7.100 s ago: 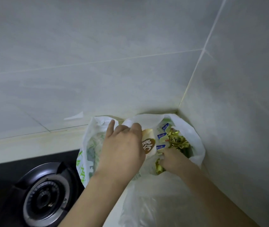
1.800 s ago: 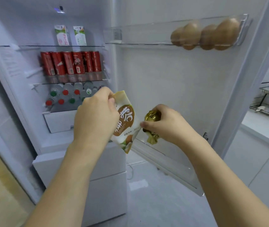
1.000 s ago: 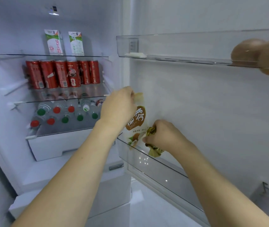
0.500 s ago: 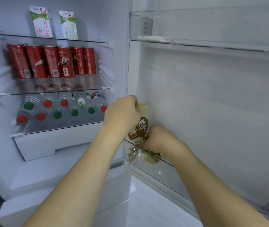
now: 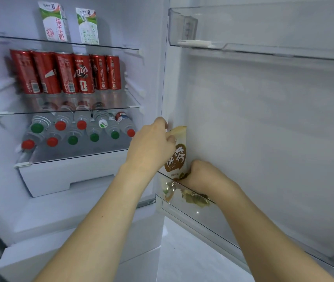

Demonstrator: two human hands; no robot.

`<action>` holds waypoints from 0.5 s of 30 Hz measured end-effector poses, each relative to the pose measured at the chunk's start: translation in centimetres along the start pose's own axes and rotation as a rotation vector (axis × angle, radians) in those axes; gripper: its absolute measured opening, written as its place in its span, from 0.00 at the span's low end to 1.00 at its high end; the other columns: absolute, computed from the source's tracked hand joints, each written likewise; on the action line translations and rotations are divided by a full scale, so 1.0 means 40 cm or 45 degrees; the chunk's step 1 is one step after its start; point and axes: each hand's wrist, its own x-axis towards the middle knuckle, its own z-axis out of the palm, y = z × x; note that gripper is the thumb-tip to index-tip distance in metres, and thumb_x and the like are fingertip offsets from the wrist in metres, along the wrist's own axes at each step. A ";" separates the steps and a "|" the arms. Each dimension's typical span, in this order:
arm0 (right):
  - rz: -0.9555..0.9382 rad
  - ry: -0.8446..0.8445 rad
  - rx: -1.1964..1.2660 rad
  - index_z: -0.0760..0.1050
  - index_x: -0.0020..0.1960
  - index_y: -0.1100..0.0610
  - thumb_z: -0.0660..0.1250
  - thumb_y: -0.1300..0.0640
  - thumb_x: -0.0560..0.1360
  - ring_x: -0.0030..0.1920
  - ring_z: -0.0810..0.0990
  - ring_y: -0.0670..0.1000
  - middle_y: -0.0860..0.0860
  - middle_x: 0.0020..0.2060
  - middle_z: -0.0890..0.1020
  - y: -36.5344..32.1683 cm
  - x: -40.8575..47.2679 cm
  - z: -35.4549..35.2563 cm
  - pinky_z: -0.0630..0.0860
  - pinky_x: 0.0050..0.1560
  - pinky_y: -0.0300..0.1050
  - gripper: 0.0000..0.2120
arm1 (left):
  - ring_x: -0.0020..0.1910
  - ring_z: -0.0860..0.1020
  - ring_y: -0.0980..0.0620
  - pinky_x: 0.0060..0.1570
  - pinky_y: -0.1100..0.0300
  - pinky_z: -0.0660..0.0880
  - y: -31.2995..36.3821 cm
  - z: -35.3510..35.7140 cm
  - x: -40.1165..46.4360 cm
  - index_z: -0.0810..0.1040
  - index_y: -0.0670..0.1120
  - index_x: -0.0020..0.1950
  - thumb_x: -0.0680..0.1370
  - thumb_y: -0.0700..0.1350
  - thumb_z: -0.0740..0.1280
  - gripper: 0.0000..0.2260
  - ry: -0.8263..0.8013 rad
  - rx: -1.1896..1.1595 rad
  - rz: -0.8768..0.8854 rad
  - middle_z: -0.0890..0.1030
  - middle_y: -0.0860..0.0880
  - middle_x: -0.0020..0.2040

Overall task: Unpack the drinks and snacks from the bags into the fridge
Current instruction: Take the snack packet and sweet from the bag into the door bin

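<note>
Snack pouch [image 5: 177,157] stands at the hinge-end corner of the lower door shelf [image 5: 192,202], left hand [image 5: 152,145] pinching its top. Right hand [image 5: 204,176] grips gold-wrapped sweets [image 5: 197,200] inside the shelf. Light, soft, crinkly; hold the sealed top edge.

The lower end of the snack pouch [image 5: 177,157] is blurred behind the clear door bin [image 5: 221,218]; the gold wrapper [image 5: 197,199], perhaps a sweet, is largely hidden by the right hand [image 5: 206,176]
</note>
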 end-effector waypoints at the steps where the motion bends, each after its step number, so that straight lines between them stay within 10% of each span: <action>1: 0.001 0.004 -0.008 0.69 0.35 0.51 0.73 0.42 0.69 0.42 0.78 0.52 0.47 0.34 0.75 -0.001 -0.004 -0.004 0.78 0.48 0.44 0.17 | 0.42 0.71 0.47 0.40 0.56 0.67 0.003 0.000 -0.002 0.74 0.45 0.62 0.79 0.47 0.62 0.13 0.003 -0.001 -0.010 0.74 0.48 0.41; 15: -0.234 0.241 0.024 0.73 0.63 0.60 0.66 0.49 0.76 0.59 0.77 0.56 0.56 0.59 0.78 -0.050 -0.095 -0.079 0.74 0.55 0.46 0.20 | 0.53 0.79 0.42 0.50 0.50 0.77 -0.027 -0.041 -0.053 0.75 0.44 0.63 0.80 0.52 0.62 0.16 0.104 0.063 -0.010 0.82 0.45 0.53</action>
